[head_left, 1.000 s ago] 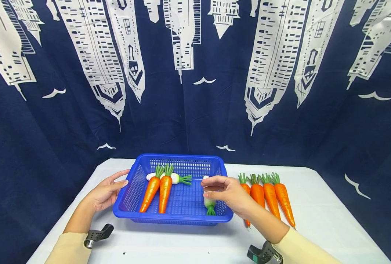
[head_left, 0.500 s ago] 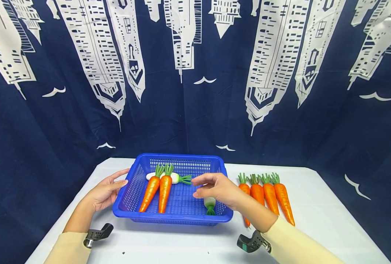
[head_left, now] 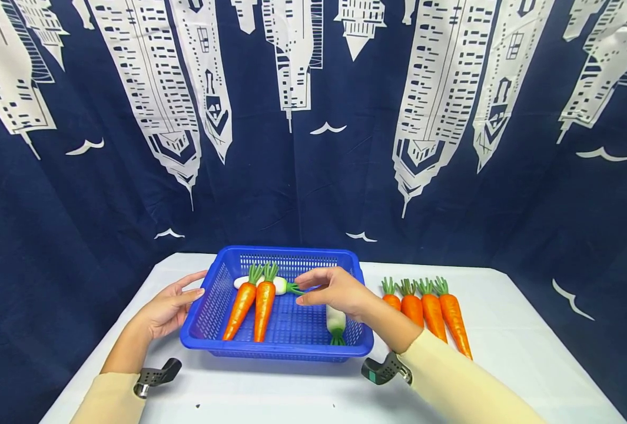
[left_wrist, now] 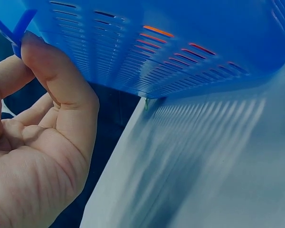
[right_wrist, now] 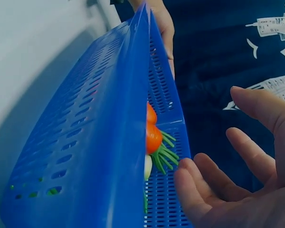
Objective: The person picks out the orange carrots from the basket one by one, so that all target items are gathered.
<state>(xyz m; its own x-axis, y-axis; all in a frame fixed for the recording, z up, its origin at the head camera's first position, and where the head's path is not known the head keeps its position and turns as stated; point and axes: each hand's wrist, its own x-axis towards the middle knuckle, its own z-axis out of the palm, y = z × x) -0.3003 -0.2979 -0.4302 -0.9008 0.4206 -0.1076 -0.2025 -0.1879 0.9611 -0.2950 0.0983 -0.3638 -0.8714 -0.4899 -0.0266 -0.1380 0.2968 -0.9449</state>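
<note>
My left hand [head_left: 167, 309] holds the left rim of a blue plastic basket [head_left: 276, 348]; in the left wrist view the thumb and a finger pinch that rim. Over the basket's right half hovers my right hand [head_left: 339, 292], fingers slightly bent and spread, with nothing in them. Inside the basket, two orange carrots with green tops, the left carrot [head_left: 240, 312] and the right carrot [head_left: 264, 311], lean across a white radish [head_left: 281, 285]. A second white radish [head_left: 337, 324] lies at the right, its upper end hidden by the right hand.
Several more carrots [head_left: 433, 318] lie in a row on the white table [head_left: 271, 394] right of the basket, partly covered by the right forearm. Behind the table hangs a dark blue curtain [head_left: 302, 188] with white buildings.
My right hand has moved left and away from me over the basket, off the right-hand radish and toward the rear radish's leaves. The left hand and the basket have stayed in place.
</note>
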